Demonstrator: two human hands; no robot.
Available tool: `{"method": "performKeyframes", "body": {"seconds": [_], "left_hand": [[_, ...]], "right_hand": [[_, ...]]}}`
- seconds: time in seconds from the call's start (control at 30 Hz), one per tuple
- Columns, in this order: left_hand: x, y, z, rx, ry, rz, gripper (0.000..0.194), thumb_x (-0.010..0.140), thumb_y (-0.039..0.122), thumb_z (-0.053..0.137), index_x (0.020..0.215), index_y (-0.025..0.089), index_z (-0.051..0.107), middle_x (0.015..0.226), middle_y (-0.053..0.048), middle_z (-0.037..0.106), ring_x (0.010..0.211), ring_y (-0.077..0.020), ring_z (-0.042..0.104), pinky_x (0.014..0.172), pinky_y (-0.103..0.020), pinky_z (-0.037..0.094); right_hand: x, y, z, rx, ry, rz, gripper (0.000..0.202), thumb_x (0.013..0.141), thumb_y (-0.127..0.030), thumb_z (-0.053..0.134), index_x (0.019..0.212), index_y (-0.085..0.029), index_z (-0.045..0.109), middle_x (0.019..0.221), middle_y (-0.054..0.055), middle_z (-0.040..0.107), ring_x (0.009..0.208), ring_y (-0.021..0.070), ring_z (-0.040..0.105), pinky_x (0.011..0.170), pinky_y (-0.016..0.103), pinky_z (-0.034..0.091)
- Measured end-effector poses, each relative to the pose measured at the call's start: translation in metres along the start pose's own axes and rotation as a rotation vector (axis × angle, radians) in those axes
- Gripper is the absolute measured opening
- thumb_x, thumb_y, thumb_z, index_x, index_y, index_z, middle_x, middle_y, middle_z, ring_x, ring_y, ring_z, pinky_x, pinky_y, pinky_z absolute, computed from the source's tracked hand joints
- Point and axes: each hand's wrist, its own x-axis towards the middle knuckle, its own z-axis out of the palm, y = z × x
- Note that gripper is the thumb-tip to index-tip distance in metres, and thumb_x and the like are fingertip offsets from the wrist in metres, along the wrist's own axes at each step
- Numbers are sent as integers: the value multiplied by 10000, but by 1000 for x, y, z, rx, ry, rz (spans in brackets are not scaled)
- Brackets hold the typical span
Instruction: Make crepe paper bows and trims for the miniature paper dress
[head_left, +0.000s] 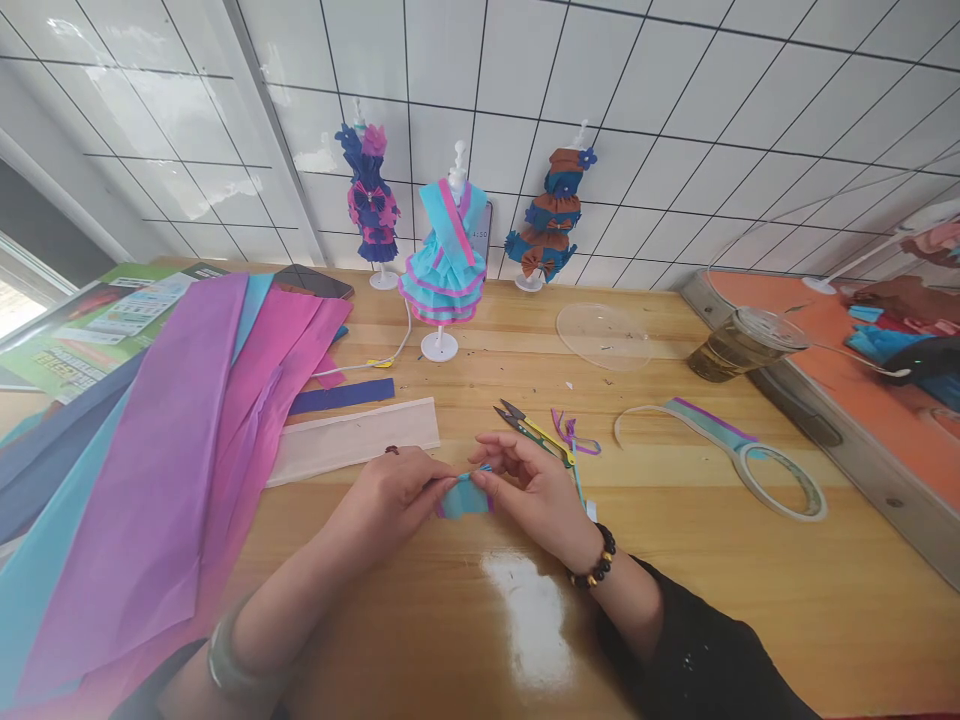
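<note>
A small turquoise strip with purple ends is held between both hands above the wooden table. My left hand pinches its upper left edge. At the upper right edge, my right hand grips it between thumb and fingers. Scissors with yellow-green handles lie just behind my right hand, beside some purple scraps. Behind my left hand lies a flat white strip, with a dark blue strip beyond it.
Three dressed mannequins stand along the tiled wall. Coloured sheets cover the left side. At the right are a tape roll, a turquoise-purple strip, a drink cup and a clear disc.
</note>
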Motion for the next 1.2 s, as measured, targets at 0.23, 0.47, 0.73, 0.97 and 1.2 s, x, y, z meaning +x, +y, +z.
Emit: {"method": "performKeyframes", "body": {"seconds": [0.23,0.47,0.73,0.97,1.2], "left_hand": [[1,-1,-1,-125,-12,-49,217,849,269,456,852,207,664,731,-20,679,678,-146,569,670,-257,421],[0,-5,-1,-333,69,-191,214,816,322,498,945,199,617,731,-7,651,703,-147,579,670,-253,450],[0,-8,0,-498,28,-227,208,832,339,462,924,186,569,770,-11,597,719,-137,531,656,-250,435],[2,-6,-4,-424,51,-196,211,855,293,405,897,199,589,836,-20,595,812,-163,529,720,-263,426],[1,0,-11,-339,33,-175,227,831,202,393,850,202,619,772,-8,585,722,-147,530,674,-251,420]], "right_hand": [[2,1,0,19,14,39,263,754,-284,611,998,-193,572,804,29,612,737,131,572,681,277,494],[4,4,-3,115,53,68,249,736,-321,630,945,-199,571,799,23,592,722,122,551,656,260,482],[5,-1,-3,72,14,57,161,748,-329,610,812,-185,580,722,7,581,651,109,525,614,248,468],[5,-6,-5,13,-51,39,149,778,-334,566,772,-189,604,741,17,608,677,127,542,649,272,470],[4,-9,-7,-20,-121,32,176,807,-310,516,813,-196,651,843,38,633,800,150,566,732,288,457]]}}
